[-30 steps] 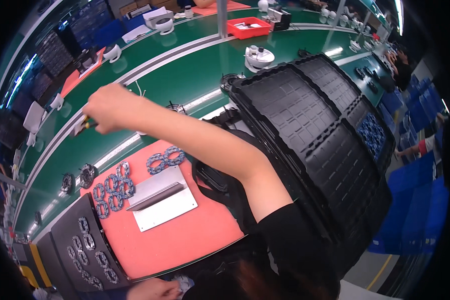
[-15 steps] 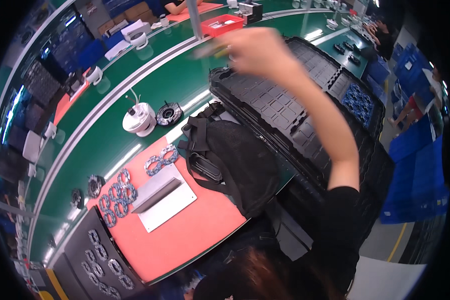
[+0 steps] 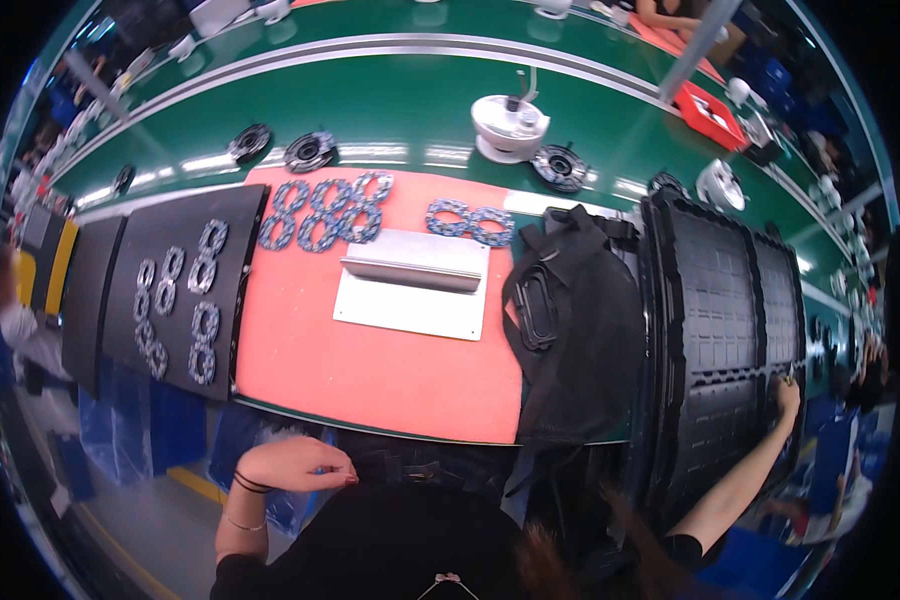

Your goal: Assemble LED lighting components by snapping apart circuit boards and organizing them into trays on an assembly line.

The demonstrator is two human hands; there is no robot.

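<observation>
My right hand (image 3: 788,396) reaches far out to the right and rests its fingertips on the near edge of a stack of black moulded trays (image 3: 725,300); whether it grips anything is unclear. My left hand (image 3: 292,464) lies low by my lap, below the bench edge, fingers loosely curved and holding nothing. Ahead is an orange mat (image 3: 370,370) with a white plate and metal bar (image 3: 415,285) on it. Blue-grey ring parts (image 3: 325,210) lie in rows at the mat's far edge.
A black bag (image 3: 575,320) lies between the mat and the tray stack. A flat black tray (image 3: 185,230) with ring parts sits to the left. Behind runs a green conveyor (image 3: 370,100) with a white spool (image 3: 510,125), black discs (image 3: 310,150) and a red bin (image 3: 710,110).
My right arm came down from high over the conveyor to the near edge of the tray stack on the right. The view swung down and my left hand came into sight.
</observation>
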